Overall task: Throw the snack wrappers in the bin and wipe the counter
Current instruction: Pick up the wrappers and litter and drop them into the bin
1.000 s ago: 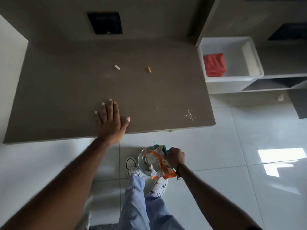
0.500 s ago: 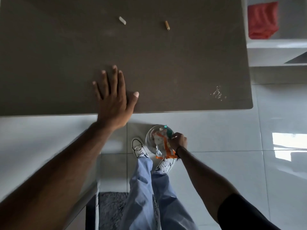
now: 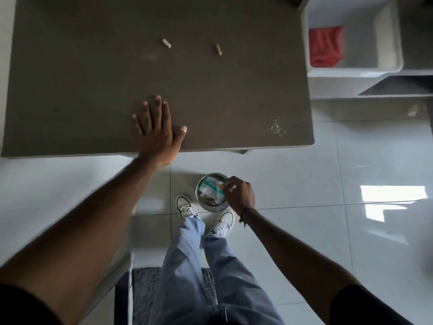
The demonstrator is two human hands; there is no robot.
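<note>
The grey-brown counter [image 3: 93, 78] fills the upper left. My left hand [image 3: 157, 130] lies flat on it near the front edge, fingers spread, holding nothing. Below the counter edge, a small round metal bin [image 3: 210, 208] stands on the floor just ahead of my shoes. Snack wrappers [image 3: 209, 187], teal and white, sit inside its mouth. My right hand [image 3: 239, 193] is over the bin's right rim, fingers curled onto the wrappers' edge. On the counter lie a small white scrap [image 3: 166, 43], a small brown scrap [image 3: 218, 49] and a smear of crumbs [image 3: 276, 127].
A white tub [image 3: 351, 71] to the right of the counter holds a red cloth [image 3: 325, 46]. Glossy white floor tiles spread to the right. A dark mat [image 3: 145, 296] lies under my legs, beside a low white ledge on the left.
My right hand has gone down to the bin, and the wrappers have passed from above it into its mouth; the orange wrapper no longer shows. My left hand stays flat on the counter.
</note>
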